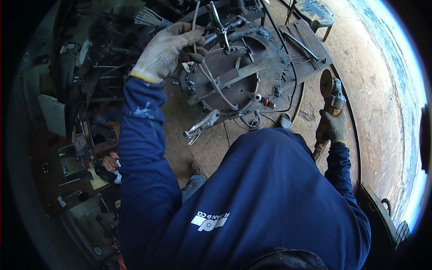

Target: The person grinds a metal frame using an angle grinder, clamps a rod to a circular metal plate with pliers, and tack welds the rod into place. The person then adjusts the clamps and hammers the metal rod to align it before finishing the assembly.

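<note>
Left hand (168,50) holds a thin bent rod (195,20), right hand (334,126) holds a grinder (335,104)

The rod is up high, a bit left of the middle. One end points up past the fingers of the left hand, which are curled around it. Below the glove, what looks like the same rod bends down over a big round metal piece (220,64). The glove hides part of it, so I cannot tell for sure.

Over on the right, the grinder is well apart from the round piece. The right hand is wrapped around its body. Its round disc (326,83) is at the top end, above the brown floor (369,121).

A flat bar (236,77) lies across the round piece. One shiny clamp (218,24) sits at its top, near the left hand. Another clamp (202,124) sticks out at the bottom left. A small red part (267,103) is at its lower right edge.

Right of the round piece is a dark metal desk (321,50) with long thin bars (301,47) on it. A black cable (294,67) curves past there. Farther up is a worn stool (313,12). Up on the left, behind the left hand, is a bunch of thin sticks (147,18).
</note>
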`<state>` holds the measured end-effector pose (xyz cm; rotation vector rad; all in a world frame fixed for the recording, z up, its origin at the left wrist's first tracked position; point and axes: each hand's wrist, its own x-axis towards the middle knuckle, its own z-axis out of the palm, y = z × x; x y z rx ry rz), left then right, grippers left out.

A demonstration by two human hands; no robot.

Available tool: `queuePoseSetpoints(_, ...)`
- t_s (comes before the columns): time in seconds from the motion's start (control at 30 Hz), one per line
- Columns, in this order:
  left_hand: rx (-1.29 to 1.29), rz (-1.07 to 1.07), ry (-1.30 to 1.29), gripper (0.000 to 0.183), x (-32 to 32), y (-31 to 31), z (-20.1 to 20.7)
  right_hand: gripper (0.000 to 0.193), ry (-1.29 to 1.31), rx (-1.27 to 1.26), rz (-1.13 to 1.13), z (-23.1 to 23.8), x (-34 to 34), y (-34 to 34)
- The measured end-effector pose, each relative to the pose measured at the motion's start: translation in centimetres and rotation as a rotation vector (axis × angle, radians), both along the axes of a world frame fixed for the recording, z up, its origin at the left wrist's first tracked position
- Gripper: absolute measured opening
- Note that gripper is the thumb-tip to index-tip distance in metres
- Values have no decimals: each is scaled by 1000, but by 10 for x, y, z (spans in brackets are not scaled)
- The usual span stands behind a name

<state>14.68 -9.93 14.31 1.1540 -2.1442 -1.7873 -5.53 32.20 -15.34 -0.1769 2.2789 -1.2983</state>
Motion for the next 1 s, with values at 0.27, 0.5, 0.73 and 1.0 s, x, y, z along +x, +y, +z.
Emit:
queuePoseSetpoints(0.27, 203, 235, 8, 24, 52, 11, -48, 50, 40, -40, 48, 6, -4, -10)
queuePoseSetpoints(0.5, 332, 211, 172, 24, 59, 23, -67, 53, 29, -10, 70, 3, -7, -11)
queuePoseSetpoints(0.73, 220, 232, 142, 27, 42, 25, -65, 51, -59, -37, 49, -3, -4, -5)
queuePoseSetpoints(1.0, -302, 154, 81, 52, 44, 58, -32, 48, -113, -84, 35, 4, -11, -9)
